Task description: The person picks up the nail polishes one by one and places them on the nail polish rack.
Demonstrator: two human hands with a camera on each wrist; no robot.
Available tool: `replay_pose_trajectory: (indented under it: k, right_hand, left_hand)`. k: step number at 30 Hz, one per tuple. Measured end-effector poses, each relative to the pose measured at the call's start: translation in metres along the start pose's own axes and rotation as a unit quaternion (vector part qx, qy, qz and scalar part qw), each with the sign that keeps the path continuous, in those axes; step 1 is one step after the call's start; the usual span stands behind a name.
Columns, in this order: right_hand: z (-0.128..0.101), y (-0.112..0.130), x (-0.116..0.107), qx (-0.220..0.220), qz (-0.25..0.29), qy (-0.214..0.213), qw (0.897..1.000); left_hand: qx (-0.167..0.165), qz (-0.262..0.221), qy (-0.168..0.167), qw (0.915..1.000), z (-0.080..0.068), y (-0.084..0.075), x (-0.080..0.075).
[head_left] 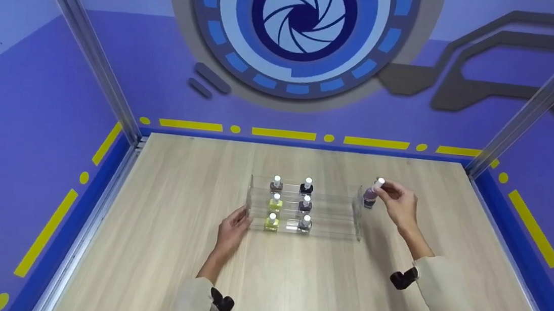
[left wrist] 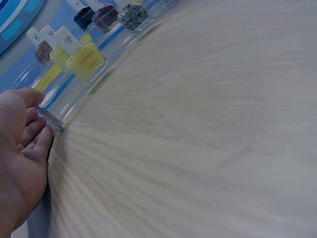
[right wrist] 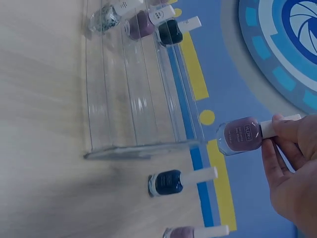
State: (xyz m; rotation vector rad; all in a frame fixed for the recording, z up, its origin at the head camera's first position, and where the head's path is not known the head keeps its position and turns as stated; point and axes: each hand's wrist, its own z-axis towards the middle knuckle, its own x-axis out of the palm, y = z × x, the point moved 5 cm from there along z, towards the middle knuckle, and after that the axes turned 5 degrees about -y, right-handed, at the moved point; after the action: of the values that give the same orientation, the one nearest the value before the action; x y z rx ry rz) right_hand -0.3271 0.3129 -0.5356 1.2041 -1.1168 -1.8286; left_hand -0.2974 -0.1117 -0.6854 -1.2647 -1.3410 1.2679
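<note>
Right of frame centre, a mauve polish bottle (head_left: 370,195) was pinched by its white cap in the curled fingers (right wrist: 282,130) of the right hand (head_left: 399,204), just beside the right end of the clear tiered rack (head_left: 332,216). The left hand (head_left: 232,231) was laid with fingers straight and together against the rack's left end. Six bottles were held in the rack, two per tier, toward its left side

Both arms wear long, loose sleeves of a pale cream cloth, the left sleeve (head_left: 190,299) and the right sleeve (head_left: 450,304) ending at the wrist. The left hand (head_left: 231,232) and right hand (head_left: 401,204) are bare, with no gloves or rings to be seen. A small black device sits at each cuff: one at the left wrist (head_left: 221,301), one at the right wrist (head_left: 404,278).
</note>
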Motion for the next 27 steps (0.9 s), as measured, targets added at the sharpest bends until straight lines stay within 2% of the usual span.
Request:
replay_pose_trajectory:
  k: [9,16,22,27]
  right_hand:
    - [0.007,0.01,0.027,-0.018,0.009,0.024,1.0]
    - [0.008,0.011,0.043,-0.021,-0.023,0.029,0.999]
    - [0.01,0.01,0.062,-0.024,0.006,0.035,0.999]
    - [0.009,0.005,0.075,-0.023,0.002,0.037,0.999]
  left_hand:
    - [-0.003,-0.009,0.0,1.0,0.0,-0.001,0.0]
    - [-0.002,-0.004,0.003,1.0,0.002,-0.002,0.0]
    - [-0.007,-0.007,0.003,0.9999,0.002,-0.003,0.0]
    - [-0.005,-0.006,0.007,0.9999,0.002,-0.001,-0.001]
